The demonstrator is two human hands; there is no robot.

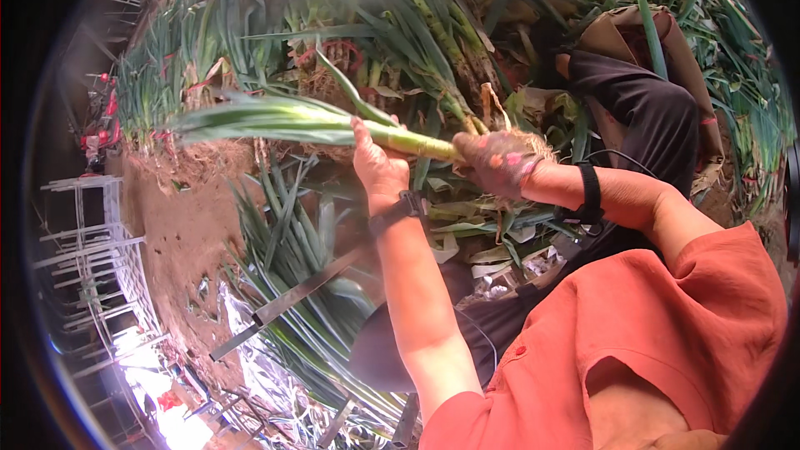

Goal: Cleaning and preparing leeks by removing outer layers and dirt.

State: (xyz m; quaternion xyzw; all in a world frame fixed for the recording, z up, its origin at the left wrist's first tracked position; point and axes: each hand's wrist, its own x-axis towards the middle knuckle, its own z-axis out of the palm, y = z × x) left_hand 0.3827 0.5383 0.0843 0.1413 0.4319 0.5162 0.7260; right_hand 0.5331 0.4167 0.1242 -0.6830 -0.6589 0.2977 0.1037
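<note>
A long leek [425, 147] lies nearly level across both of my hands, its green leaves blurred toward the left. My bare left hand [382, 168] is wrapped round its stalk where the leaves begin to part. My right hand [500, 163], in a dark patterned glove, grips the pale lower end. Stringy roots [537, 146] show just beyond the glove; whether they belong to this leek I cannot tell. One leaf [346, 83] sticks up apart from the others, above my left hand.
Tied leek bundles [200, 58] stand along the back. More leeks [308, 283] lie below my left forearm, near a metal bar [308, 283]. An open cardboard box [696, 83] sits beside my dark-trousered leg [642, 100]. White metal racks [108, 242] stand at far left.
</note>
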